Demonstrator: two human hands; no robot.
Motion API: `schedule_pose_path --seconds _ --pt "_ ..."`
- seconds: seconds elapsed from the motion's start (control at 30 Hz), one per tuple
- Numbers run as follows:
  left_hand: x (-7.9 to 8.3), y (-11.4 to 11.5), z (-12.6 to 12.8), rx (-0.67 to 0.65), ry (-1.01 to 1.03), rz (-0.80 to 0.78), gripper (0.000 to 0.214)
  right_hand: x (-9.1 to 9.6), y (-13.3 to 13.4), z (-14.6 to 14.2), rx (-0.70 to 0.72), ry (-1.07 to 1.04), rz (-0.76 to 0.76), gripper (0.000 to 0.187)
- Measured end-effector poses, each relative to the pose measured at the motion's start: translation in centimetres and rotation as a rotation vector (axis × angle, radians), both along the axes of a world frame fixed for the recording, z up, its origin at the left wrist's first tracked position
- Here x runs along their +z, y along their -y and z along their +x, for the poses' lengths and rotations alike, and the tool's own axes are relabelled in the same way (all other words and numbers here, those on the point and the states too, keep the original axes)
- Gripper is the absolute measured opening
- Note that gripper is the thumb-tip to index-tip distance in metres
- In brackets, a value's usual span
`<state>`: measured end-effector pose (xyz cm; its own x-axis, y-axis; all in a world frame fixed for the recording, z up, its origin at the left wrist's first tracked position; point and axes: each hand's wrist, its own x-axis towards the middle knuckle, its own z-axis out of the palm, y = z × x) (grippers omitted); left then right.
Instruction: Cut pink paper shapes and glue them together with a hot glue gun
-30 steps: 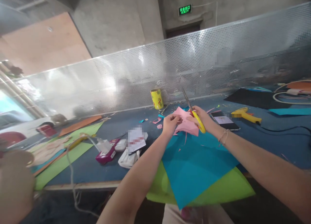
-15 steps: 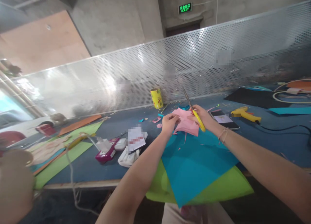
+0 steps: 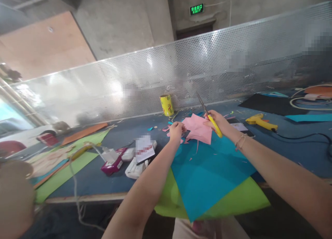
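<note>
My left hand (image 3: pixel 176 131) pinches the left edge of a folded pink paper (image 3: pixel 198 129) held above the table. My right hand (image 3: pixel 218 121) grips yellow-handled scissors (image 3: pixel 210 117) whose blades point up and away at the paper's top right edge. Both hands hover over a blue sheet (image 3: pixel 207 173) that lies on a green sheet (image 3: pixel 233 201) at the table's near edge. Pink scraps lie around the hands.
A phone (image 3: pixel 240 127) and a yellow glue gun (image 3: pixel 258 121) lie right of my hands. A yellow can (image 3: pixel 167 105) stands by the perforated metal screen (image 3: pixel 155 76). Chargers, a magenta device (image 3: pixel 112 164) and a card lie left, with green and orange sheets farther left.
Both hands shifted slightly; the scissors moved a little right and the pink paper turned, showing more of its flat face. The left hand slid left along the paper.
</note>
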<state>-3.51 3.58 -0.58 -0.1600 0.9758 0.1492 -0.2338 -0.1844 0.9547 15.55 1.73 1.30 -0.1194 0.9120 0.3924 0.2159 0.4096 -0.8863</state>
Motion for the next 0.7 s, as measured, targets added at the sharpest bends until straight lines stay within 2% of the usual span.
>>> schedule_pose_path --seconds 0.17,0.23,0.3,0.37,0.43,0.5,0.57,0.7 --pt "0.1 0.2 0.4 -0.032 -0.081 0.036 0.021 0.0 0.0 0.7 0.067 0.143 -0.053 0.033" --pt "0.2 0.4 0.6 -0.135 -0.108 0.080 0.024 0.0 0.0 0.6 0.138 0.161 -0.085 0.029" --pt "0.3 0.7 0.9 -0.293 -0.173 0.114 0.028 0.0 0.1 0.3 0.167 0.145 -0.049 0.028" --pt "0.2 1.1 1.1 -0.415 -0.278 0.124 0.032 0.0 0.2 -0.1 0.136 0.117 0.038 0.029" --pt "0.1 1.5 1.3 -0.472 -0.372 0.120 0.030 0.0 0.2 -0.5 0.086 0.101 0.091 0.032" --pt "0.0 1.6 1.3 -0.477 -0.423 0.130 0.029 -0.1 0.1 -0.7 0.062 0.064 0.075 0.036" --pt "-0.1 1.6 1.3 -0.425 -0.425 0.164 0.030 -0.4 -0.2 -0.7 0.051 -0.023 0.040 0.040" --pt "-0.1 1.0 1.3 -0.296 -0.262 0.171 0.033 -0.7 -0.7 -0.5 -0.024 -0.198 0.026 0.039"
